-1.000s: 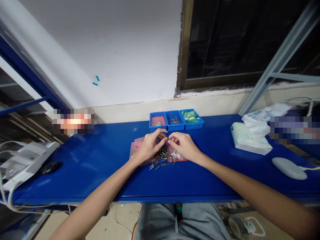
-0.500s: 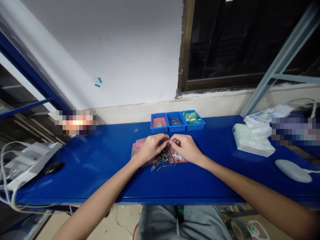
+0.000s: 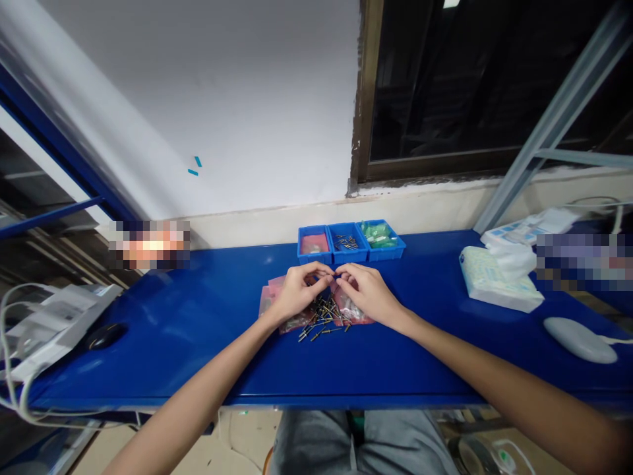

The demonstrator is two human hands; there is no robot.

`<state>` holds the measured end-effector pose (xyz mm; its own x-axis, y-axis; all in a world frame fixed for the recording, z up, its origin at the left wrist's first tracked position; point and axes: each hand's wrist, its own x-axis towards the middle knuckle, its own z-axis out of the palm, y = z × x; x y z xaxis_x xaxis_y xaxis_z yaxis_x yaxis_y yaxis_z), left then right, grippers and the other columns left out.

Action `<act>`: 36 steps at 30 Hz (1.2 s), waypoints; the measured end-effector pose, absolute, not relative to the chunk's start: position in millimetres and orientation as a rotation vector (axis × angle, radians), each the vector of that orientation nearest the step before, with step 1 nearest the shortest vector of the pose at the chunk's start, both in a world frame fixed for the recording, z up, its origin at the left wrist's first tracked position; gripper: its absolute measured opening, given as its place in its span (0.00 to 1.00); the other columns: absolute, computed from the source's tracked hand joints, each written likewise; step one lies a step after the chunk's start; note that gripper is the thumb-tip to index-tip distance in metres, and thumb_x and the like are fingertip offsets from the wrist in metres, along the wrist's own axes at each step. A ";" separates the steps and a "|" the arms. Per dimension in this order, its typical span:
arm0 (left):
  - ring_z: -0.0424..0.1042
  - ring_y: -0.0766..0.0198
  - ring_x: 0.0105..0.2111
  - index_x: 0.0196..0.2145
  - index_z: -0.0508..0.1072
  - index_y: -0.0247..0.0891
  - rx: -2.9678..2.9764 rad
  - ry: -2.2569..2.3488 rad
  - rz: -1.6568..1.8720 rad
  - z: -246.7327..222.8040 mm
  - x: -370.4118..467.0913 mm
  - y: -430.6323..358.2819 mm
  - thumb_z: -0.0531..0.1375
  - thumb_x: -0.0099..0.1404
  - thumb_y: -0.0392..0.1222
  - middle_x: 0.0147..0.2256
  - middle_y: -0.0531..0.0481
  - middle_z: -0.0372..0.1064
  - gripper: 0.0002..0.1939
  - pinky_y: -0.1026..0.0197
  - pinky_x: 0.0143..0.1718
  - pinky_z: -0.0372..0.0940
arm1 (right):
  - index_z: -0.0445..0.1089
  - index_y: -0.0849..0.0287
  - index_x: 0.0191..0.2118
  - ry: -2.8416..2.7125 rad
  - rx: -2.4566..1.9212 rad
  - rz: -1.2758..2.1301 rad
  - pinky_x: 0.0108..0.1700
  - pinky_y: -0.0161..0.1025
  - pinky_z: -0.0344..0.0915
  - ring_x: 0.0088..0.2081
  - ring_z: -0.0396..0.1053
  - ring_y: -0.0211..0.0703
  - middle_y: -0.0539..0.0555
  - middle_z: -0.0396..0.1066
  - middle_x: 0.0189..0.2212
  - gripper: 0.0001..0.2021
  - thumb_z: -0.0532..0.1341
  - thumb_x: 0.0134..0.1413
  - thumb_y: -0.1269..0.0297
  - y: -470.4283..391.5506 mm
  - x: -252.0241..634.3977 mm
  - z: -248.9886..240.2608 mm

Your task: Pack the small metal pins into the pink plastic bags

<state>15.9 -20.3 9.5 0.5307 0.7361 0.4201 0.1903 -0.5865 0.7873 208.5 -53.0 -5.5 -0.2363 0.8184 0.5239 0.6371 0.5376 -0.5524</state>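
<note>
My left hand [image 3: 299,290] and my right hand [image 3: 364,289] meet at the fingertips above a loose pile of metal rivets [image 3: 322,318]. Both hands are closed in a pinch; whatever lies between the fingers is too small to make out. Pink plastic bags lie partly beneath the hands, one on the left [image 3: 270,295] and one on the right [image 3: 352,311]. Beyond the hands stand three joined blue bins: the left bin [image 3: 314,257] holds a pink bag, the middle bin [image 3: 351,254] holds rivets, and the right bin [image 3: 387,253] holds green bags.
The blue table [image 3: 198,343] carries a black mouse [image 3: 105,336] and a white cabled box [image 3: 59,323] at left. A tissue pack [image 3: 499,287] and a white rounded device [image 3: 579,340] lie at right. Metal posts rise at both sides.
The fingers of both hands have shifted slightly, and the fingertips sit a little differently against each other. The rivet pile, bags and bins look unchanged.
</note>
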 end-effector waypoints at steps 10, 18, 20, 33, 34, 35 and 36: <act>0.72 0.64 0.36 0.47 0.72 0.37 2.105 0.759 1.087 7.0 15.6 -17.9 0.59 0.69 0.44 0.38 0.47 0.73 0.12 0.60 0.38 0.68 | 0.70 0.59 0.37 -2.046 -1.163 0.145 0.42 0.38 0.64 0.38 0.69 0.41 0.53 0.72 0.35 0.08 0.54 0.65 0.69 -57.3 212.9 4.3; 0.69 0.65 0.31 0.41 0.70 0.37 2.374 0.929 1.177 3.7 8.2 -8.1 0.55 0.71 0.41 0.33 0.49 0.70 0.07 0.61 0.34 0.64 | 0.72 0.63 0.43 -2.063 -1.379 -0.379 0.44 0.45 0.64 0.44 0.68 0.50 0.61 0.71 0.40 0.16 0.47 0.68 0.67 -28.8 233.1 35.5; 0.68 0.64 0.32 0.39 0.69 0.36 2.488 0.911 1.145 1.9 6.9 -6.8 0.53 0.71 0.38 0.33 0.49 0.69 0.06 0.60 0.37 0.64 | 0.71 0.64 0.45 -2.073 -1.455 -0.418 0.42 0.44 0.64 0.45 0.67 0.51 0.63 0.71 0.42 0.15 0.48 0.68 0.67 -16.2 233.7 38.1; 0.70 0.56 0.42 0.45 0.74 0.36 2.887 0.943 0.673 0.3 -1.5 -2.3 0.53 0.70 0.38 0.40 0.44 0.70 0.12 0.54 0.43 0.68 | 0.72 0.59 0.39 -2.434 -1.310 -0.207 0.36 0.39 0.63 0.44 0.66 0.47 0.57 0.70 0.37 0.10 0.53 0.67 0.66 -64.2 207.8 7.5; 0.70 0.56 0.41 0.44 0.75 0.35 2.907 0.932 0.616 0.3 -1.7 -1.7 0.54 0.69 0.38 0.39 0.44 0.71 0.11 0.54 0.43 0.68 | 0.72 0.59 0.38 -2.459 -1.300 -0.200 0.37 0.40 0.63 0.43 0.66 0.47 0.57 0.70 0.37 0.10 0.54 0.67 0.66 -63.8 206.7 6.1; 0.70 0.56 0.40 0.44 0.76 0.35 2.921 0.914 0.566 0.2 -1.9 -1.2 0.55 0.69 0.37 0.39 0.44 0.71 0.11 0.54 0.43 0.67 | 0.72 0.59 0.37 -2.479 -1.294 -0.195 0.37 0.40 0.63 0.43 0.66 0.47 0.57 0.70 0.36 0.10 0.54 0.67 0.66 -63.1 205.8 5.0; 0.71 0.56 0.40 0.43 0.76 0.35 2.928 0.891 0.529 0.0 -2.0 -0.7 0.55 0.68 0.37 0.38 0.44 0.72 0.11 0.54 0.43 0.67 | 0.72 0.59 0.37 -2.494 -1.291 -0.190 0.37 0.40 0.63 0.42 0.66 0.47 0.57 0.70 0.36 0.10 0.55 0.66 0.66 -62.3 205.3 3.9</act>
